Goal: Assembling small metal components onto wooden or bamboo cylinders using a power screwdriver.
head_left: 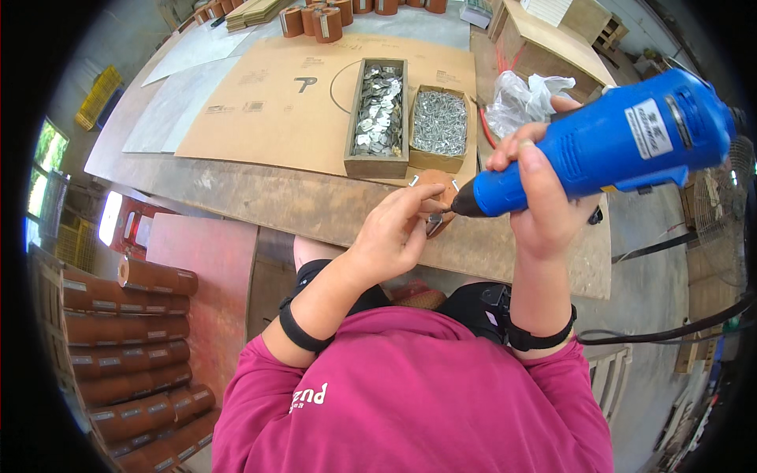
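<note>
My right hand (546, 185) is wrapped round a blue power screwdriver (611, 146), its dark nose pointing down to the left. Below the nose, at the table's near edge, is a brown round piece (435, 178) with small metal clips on it. My left hand (392, 236) rests against this piece, its fingers closed together beside the tool's tip; whatever they pinch is too small to make out. Just beyond stand a long wooden box (376, 168) of flat metal pieces and a cardboard box (436, 163) full of screws or nails.
A cardboard sheet (260, 110) covers much of the wooden table (276, 199). Brown cylinders (326, 26) stand at the far edge; more brown rolls (130, 343) are stacked at lower left. A clear plastic bag (516, 102) lies right of the boxes. A black cable (670, 327) runs at right.
</note>
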Motion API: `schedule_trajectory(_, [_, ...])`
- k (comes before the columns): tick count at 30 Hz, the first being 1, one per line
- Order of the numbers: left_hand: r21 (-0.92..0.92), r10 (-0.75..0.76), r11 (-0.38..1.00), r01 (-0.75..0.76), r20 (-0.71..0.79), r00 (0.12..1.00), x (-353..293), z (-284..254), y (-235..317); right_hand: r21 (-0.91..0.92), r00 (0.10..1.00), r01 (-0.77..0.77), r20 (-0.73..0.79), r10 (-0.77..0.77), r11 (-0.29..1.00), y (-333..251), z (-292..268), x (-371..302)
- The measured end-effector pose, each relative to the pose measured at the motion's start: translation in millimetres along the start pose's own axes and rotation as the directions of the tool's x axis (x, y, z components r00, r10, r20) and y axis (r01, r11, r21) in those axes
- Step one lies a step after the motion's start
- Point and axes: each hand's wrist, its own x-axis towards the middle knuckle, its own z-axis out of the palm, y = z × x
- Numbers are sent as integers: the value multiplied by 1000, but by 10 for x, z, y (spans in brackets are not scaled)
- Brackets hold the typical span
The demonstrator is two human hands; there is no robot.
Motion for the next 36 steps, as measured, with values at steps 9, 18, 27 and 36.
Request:
schedule_trajectory(9, [105, 46, 993, -44, -13, 999, -25, 69, -161, -101, 999, -35, 11, 36, 994, 163, 50, 29])
schedule_trajectory(18, [120, 1, 993, -2, 3, 1000, -18, 72, -196, -118, 996, -30, 77, 40, 993, 261, 28, 14])
schedule_trajectory(27, [282, 57, 958, -60, 19, 998, 47, 120, -276, -197, 987, -89, 114, 113, 976, 294, 132, 57])
schedule_trajectory(36, [99, -51, 994, 50, 10, 999, -10, 223, -416, -192, 987, -140, 57, 153, 971, 313, 151, 82])
